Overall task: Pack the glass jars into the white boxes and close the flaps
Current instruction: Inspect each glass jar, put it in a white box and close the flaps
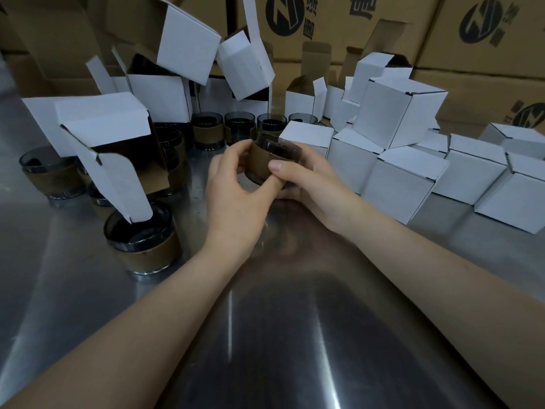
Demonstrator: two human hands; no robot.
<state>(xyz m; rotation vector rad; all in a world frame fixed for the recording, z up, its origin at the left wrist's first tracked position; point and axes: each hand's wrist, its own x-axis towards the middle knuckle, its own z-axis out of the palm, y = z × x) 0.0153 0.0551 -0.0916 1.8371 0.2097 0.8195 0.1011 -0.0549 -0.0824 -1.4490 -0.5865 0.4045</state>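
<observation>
- Your left hand (233, 196) has a closed grip on the jar (272, 156). Its fingers curl round the jar's left side, over the brown band (258, 165).
- Your right hand (312, 184) grips the same jar from the right. The thumb lies across the band and the fingers are curled beneath the base.
- The jar is dark glass. You hold it off the worktop (265, 335), tilted so that its mouth faces up and away from you.
- It sits between your two hands near the middle of the view, just in front of a row of jars (206, 131) standing upright on the worktop.
- Just to the right of the held jar are the closed boxes (404, 178). They are white, stacked and pressed against one another, and some are tilted.
- To your left is a heap of open boxes (103, 125) with their flaps hanging loose.
- The nearest of these leans over, and its long flap dips into the mouth of a near jar (141, 243), which stands upright.
- More jars stand under and beside that leaning box at the far left, partly hidden.
- Large brown cartons (472, 39) with dark printed marks line the back.
</observation>
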